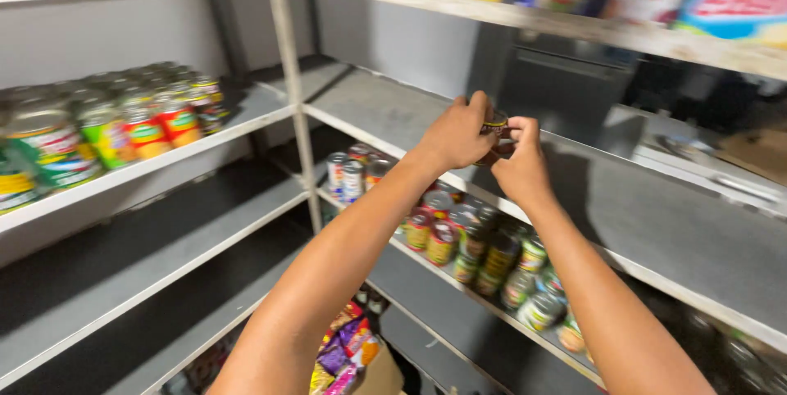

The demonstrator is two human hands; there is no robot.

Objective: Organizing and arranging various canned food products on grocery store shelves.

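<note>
Grey metal shelf (656, 223) in a storeroom, small can (494, 126) just above its front edge, pinched between left hand (456, 134) and right hand (520, 164), both closed on it, can's axis unclear.

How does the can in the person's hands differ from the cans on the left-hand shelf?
The held can is a single can with a dark label, gripped between the left hand and right hand above a grey shelf; the shelf cans stand in a packed group with bright red, green and yellow labels, untouched. The held can looks tilted; the shelf cans stand upright. Both are round tins.
</note>
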